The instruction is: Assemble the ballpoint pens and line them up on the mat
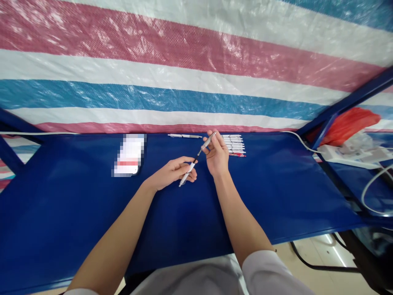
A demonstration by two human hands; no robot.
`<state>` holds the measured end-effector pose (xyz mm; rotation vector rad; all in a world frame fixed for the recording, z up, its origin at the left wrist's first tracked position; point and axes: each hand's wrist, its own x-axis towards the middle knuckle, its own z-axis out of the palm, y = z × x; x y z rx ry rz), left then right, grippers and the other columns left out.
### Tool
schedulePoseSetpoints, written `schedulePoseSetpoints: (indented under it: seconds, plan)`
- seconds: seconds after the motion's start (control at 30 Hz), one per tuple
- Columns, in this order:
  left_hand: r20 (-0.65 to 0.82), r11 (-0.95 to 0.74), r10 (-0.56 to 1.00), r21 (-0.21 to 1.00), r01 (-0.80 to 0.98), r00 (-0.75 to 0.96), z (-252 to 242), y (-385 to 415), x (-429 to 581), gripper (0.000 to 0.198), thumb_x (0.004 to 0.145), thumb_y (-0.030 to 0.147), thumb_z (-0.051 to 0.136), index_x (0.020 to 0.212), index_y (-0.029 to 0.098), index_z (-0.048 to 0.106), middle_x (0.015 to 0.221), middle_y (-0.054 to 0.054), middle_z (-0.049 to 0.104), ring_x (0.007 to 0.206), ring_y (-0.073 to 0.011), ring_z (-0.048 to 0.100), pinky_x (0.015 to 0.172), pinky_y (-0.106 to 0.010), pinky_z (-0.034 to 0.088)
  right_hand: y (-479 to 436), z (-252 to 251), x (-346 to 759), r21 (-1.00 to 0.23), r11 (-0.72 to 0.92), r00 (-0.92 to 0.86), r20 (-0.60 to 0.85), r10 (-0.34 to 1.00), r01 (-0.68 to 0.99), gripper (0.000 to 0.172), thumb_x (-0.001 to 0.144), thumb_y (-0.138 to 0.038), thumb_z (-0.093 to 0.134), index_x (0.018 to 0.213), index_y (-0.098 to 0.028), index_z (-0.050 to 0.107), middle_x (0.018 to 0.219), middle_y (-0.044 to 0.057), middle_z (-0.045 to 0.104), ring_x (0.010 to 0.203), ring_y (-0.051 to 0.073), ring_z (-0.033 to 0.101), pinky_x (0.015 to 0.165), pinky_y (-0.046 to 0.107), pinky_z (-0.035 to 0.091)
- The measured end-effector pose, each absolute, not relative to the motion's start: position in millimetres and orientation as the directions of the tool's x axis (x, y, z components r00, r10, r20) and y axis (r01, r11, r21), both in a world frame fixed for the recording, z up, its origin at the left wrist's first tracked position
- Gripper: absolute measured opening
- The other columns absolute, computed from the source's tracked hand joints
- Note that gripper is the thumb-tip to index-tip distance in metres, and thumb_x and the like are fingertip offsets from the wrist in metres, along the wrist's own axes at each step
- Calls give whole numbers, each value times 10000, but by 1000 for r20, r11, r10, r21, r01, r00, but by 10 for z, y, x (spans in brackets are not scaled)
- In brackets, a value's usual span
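My left hand [173, 172] is closed round the lower barrel of a white pen [188, 174], which points down toward the blue table [92, 213]. My right hand [217, 153] pinches the pen's upper part [208, 142], tilted up to the right. A thin dark refill [197, 157] spans the gap between the two parts. Both hands hover above the table's middle.
A row of several white pens [235, 144] lies just behind my right hand. A single pen [184, 136] lies at the back edge. A blurred white card [130, 155] sits to the left. A power strip [344, 153], cables and a red bag [350, 125] are at the right.
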<state>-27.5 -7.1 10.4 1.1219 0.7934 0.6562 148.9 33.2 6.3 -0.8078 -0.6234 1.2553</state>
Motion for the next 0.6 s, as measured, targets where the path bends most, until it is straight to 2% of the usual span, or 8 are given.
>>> schedulePoseSetpoints:
  seconds: [0.1,0.23,0.3,0.4,0.5,0.6]
  plan:
    - [-213,324,798,940,-104,564,91,-67,-281,435,851,407,719,1194,171,591,898,-94,738,853,-229,724,861,-433,555,357,98,1544,-820,178,299,9,954,-545,319,766,-375,713,1077,-315,675,1160,-35,728,980,139,710,678,223,599]
    - [-205,348,825,919,-187,527,94,-50,-299,428,836,398,741,1171,180,589,920,-91,744,846,-220,725,861,-425,554,353,200,1711,-879,224,288,105,952,-421,290,772,-380,723,1057,-329,704,1098,-35,748,919,139,715,679,252,605]
    - [-196,345,840,912,-220,506,106,-46,-303,430,844,392,735,1187,183,584,927,-86,744,835,-209,722,847,-408,556,336,242,1840,-931,221,215,162,963,-292,262,752,-351,753,1009,-304,736,1021,-20,770,849,152,717,662,278,604]
    - [-177,328,854,913,-243,490,116,-47,-301,444,859,381,719,1232,186,575,935,-83,743,828,-199,718,834,-393,557,305,231,2066,-971,240,51,240,969,7,234,756,-331,763,987,-293,768,965,-17,786,848,179,725,731,325,607]
    - [-162,314,858,916,-248,488,106,-46,-298,438,867,369,713,1241,187,575,946,-86,743,826,-198,716,827,-385,558,277,138,2269,-874,346,-95,334,938,341,208,810,-344,719,1007,-310,778,1001,-13,788,955,235,729,833,387,592]
    - [-159,307,858,921,-240,488,88,-39,-302,426,875,352,707,1246,190,576,964,-91,744,836,-195,714,832,-382,557,246,43,2380,-616,473,-298,370,880,630,206,872,-329,657,1043,-321,774,1081,9,774,1021,263,719,895,409,551]
